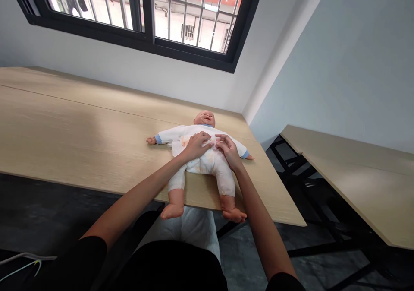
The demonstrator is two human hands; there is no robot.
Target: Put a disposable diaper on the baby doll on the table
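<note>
A baby doll (pixel 204 118) lies on its back on the wooden table (pixel 80 131), head toward the window and feet over the front edge. It wears a white long-sleeved top (pixel 176 133) with blue cuffs and white leggings (pixel 224 178). Around its middle is a white, faintly printed piece that looks like a diaper (pixel 202 163). My left hand (pixel 197 145) rests over the belly, fingers curled and thumb bent in at the waist. Facing it, my right hand (pixel 227 147) pinches at the same spot. White material shows between the fingertips; its exact edge is too small to make out.
A barred window (pixel 194 19) with a dark frame is set in the wall behind the table. To the right, past a gap, stands a second wooden table (pixel 355 166) on black metal legs. Pale cables (pixel 29 256) show at the lower left.
</note>
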